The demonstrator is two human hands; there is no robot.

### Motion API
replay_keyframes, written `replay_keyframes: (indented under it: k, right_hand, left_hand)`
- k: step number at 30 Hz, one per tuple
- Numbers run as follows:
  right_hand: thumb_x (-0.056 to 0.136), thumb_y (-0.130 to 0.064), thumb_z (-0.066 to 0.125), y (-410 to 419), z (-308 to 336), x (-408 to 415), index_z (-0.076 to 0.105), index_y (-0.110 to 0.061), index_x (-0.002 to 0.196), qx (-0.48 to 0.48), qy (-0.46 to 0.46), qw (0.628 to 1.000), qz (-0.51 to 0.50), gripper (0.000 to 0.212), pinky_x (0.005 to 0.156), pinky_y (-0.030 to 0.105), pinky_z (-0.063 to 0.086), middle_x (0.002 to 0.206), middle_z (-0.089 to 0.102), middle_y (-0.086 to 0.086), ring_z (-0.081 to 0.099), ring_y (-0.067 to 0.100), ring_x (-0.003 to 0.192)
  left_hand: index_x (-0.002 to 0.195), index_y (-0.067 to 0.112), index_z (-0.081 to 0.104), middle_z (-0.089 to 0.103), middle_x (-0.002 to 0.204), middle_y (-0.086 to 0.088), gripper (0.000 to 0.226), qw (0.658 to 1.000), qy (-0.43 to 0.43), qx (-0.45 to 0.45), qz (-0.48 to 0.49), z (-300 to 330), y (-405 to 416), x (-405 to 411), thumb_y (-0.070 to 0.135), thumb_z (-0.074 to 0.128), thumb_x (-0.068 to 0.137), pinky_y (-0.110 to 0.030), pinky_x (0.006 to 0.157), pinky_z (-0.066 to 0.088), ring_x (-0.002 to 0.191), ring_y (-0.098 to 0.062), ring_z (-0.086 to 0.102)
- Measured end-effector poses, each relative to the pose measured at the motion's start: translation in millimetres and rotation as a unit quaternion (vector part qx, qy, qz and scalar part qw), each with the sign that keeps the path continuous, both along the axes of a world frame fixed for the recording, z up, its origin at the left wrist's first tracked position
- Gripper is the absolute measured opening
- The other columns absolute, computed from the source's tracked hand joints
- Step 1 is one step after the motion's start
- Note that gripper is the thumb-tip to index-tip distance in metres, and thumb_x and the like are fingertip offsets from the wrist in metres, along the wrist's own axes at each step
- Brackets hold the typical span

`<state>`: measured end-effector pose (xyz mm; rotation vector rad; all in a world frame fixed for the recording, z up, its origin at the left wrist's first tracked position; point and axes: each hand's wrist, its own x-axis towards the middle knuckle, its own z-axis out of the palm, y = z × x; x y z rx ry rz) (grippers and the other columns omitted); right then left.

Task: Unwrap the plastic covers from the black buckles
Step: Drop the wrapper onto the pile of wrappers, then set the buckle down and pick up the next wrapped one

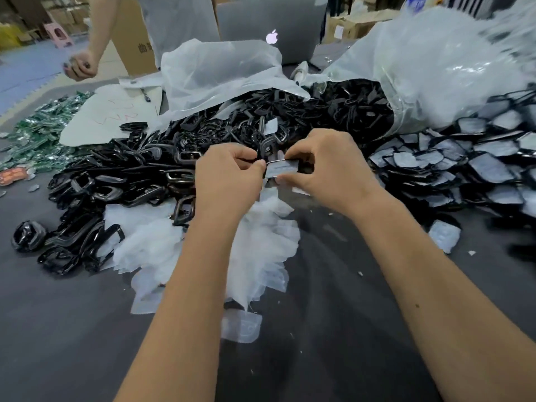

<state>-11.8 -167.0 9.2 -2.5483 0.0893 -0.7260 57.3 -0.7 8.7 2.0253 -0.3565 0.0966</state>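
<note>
A wrapped buckle [282, 169] is held in the air between both hands, above the pile of bare buckles [150, 175]. The left hand [229, 177] pinches its left end; the right hand [324, 166] pinches its right side, fingers curled. Empty covers [261, 236] lie beneath; wrapped ones [464, 166] are heaped at the right.

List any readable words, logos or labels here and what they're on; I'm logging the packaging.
Glowing apple logo, no words: grey laptop lid.
Black Chinese characters, too cut off and blurred to read reliably: brown cardboard box.
Red scribbles, illegible: white paper sheet.
Print on clear plastic covers: too blurred.
</note>
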Motion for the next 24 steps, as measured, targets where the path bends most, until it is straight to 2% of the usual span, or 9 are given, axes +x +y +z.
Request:
replay_keyframes:
  k: [3, 6, 10, 13, 17, 19, 21, 24]
  right_hand:
    - [0.076, -0.051, 0.087, -37.4, 14.3, -25.0, 0.08, -0.022, 0.109, -0.027, 0.03, 0.998, -0.055, 0.044, 0.084, 0.03, 0.047, 0.101, 0.074, -0.001, 0.06, 0.013, 0.091]
    - [0.075, -0.05, 0.088, -75.8, 26.5, -52.8, 0.081, -0.025, 0.107, -0.033, 0.062, 0.991, -0.11, 0.041, 0.083, 0.028, 0.047, 0.102, 0.077, 0.0, 0.062, 0.012, 0.088]
    - [0.076, -0.049, 0.089, -113.8, 34.5, -79.3, 0.08, -0.024, 0.11, -0.026, 0.1, 0.978, -0.182, 0.043, 0.089, 0.03, 0.046, 0.105, 0.077, 0.007, 0.067, 0.022, 0.097]
    - [0.075, -0.048, 0.09, -130.1, 35.2, -88.7, 0.08, -0.022, 0.11, -0.016, 0.131, 0.969, -0.209, 0.045, 0.094, 0.033, 0.048, 0.106, 0.076, 0.009, 0.067, 0.025, 0.102]
    - [0.074, -0.05, 0.089, -136.2, 38.7, -90.2, 0.08, -0.02, 0.107, 0.001, 0.174, 0.961, -0.215, 0.045, 0.092, 0.032, 0.047, 0.109, 0.075, 0.011, 0.067, 0.025, 0.101]
    - [0.077, -0.048, 0.088, -132.6, 41.3, -86.6, 0.079, -0.021, 0.105, 0.011, 0.147, 0.964, -0.223, 0.039, 0.088, 0.029, 0.046, 0.106, 0.075, 0.01, 0.065, 0.022, 0.094]
    - [0.081, -0.042, 0.086, -118.1, 43.4, -76.2, 0.08, -0.021, 0.1, 0.013, 0.085, 0.973, -0.215, 0.029, 0.083, 0.026, 0.045, 0.094, 0.075, 0.005, 0.066, 0.018, 0.088]
    - [0.084, -0.034, 0.084, -77.4, 40.8, -50.9, 0.08, -0.021, 0.096, 0.005, 0.059, 0.987, -0.148, 0.018, 0.08, 0.024, 0.048, 0.08, 0.069, -0.004, 0.068, 0.015, 0.081]
  left_hand:
    - [0.107, 0.018, 0.079, 0.075, 0.086, 0.002, 0.018, 0.996, -0.04, 0.06, -0.057, 10.6, -43.6, -14.6, 0.019, 0.073, 0.09, -0.037, 0.088, 0.059, 0.086, -0.02, 0.074]
    - [0.107, 0.02, 0.079, 0.074, 0.088, 0.005, 0.021, 0.988, -0.066, 0.083, -0.115, 19.5, -90.6, -35.3, 0.017, 0.068, 0.09, -0.026, 0.088, 0.055, 0.094, -0.017, 0.072]
    - [0.107, 0.02, 0.079, 0.077, 0.102, -0.004, 0.024, 0.977, -0.066, 0.098, -0.177, 20.2, -141.5, -58.1, 0.014, 0.062, 0.092, -0.034, 0.087, 0.058, 0.097, -0.023, 0.071]
    - [0.112, 0.02, 0.078, 0.075, 0.11, -0.005, 0.025, 0.971, -0.072, 0.112, -0.197, 17.5, -158.9, -68.5, 0.015, 0.06, 0.095, -0.032, 0.088, 0.055, 0.105, -0.023, 0.068]
    - [0.11, 0.017, 0.078, 0.075, 0.105, -0.002, 0.02, 0.971, -0.086, 0.102, -0.198, 15.3, -147.4, -68.0, 0.014, 0.065, 0.095, -0.033, 0.092, 0.056, 0.1, -0.019, 0.068]
    - [0.103, 0.016, 0.079, 0.075, 0.096, 0.0, 0.018, 0.972, -0.104, 0.105, -0.184, 16.5, -131.8, -62.6, 0.012, 0.067, 0.091, -0.031, 0.086, 0.056, 0.091, -0.016, 0.069]
    - [0.097, 0.016, 0.08, 0.075, 0.089, 0.002, 0.018, 0.974, -0.113, 0.116, -0.159, 19.7, -111.7, -52.4, 0.009, 0.066, 0.088, -0.029, 0.081, 0.057, 0.085, -0.014, 0.069]
    - [0.096, 0.02, 0.08, 0.075, 0.094, -0.002, 0.023, 0.978, -0.085, 0.167, -0.098, 20.9, -80.3, -29.6, 0.008, 0.064, 0.086, -0.032, 0.083, 0.058, 0.09, -0.021, 0.07]
